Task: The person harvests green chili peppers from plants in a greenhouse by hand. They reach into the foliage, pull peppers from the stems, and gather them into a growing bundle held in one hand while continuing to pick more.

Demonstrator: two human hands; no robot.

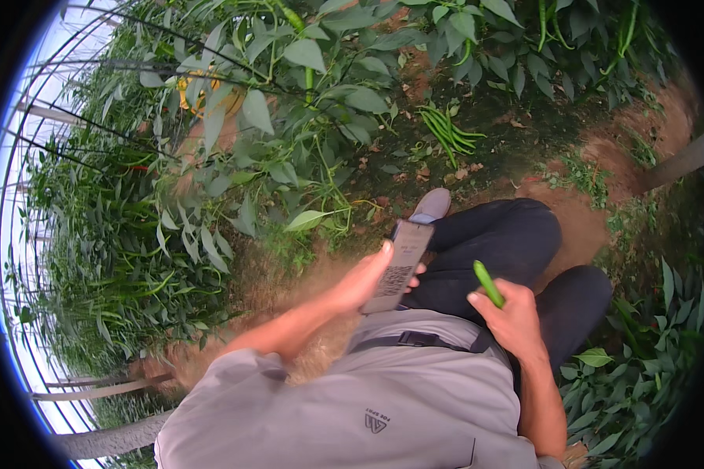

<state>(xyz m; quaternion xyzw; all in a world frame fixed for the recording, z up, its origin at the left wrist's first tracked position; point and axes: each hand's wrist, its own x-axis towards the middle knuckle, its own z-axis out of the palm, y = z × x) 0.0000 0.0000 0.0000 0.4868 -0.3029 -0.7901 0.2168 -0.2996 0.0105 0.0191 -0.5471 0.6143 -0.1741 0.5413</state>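
While the left hand (365, 280) grips a flat phone-like slab (400, 266), the right hand (515, 314) holds one green pepper (489, 284). Left: thumb on the near edge, fingertips showing at the far edge, slab tilted; its face carries a square black-and-white code pattern. Right: closed in a loose fist, pepper between thumb and curled fingers, tip poking out up and to the left, lower end hidden in the hand. Hands well apart, both in front of the waist; right one near the knees.

More peppers: a loose bunch (450, 131) lying directly on the dark soil beyond the shoe (432, 205), roughly side by side, fanned a bit. Others hang on plants (587, 55) at upper right.

Containers: yellow-orange object (199, 92) at upper left, mostly behind leaves; can't tell if it's a crate or basket, any contents hidden.

Person is low to the ground, knees bent, dark trousers (493, 238), grey shirt (321, 399), dark waist strap (421, 339) with a buckle. Leafy plants (121, 242) fill the left side; more foliage (630, 391) at lower right. Grey post (680, 164) on the right edge, slanted in view, bare brown soil (575, 207) beside it.
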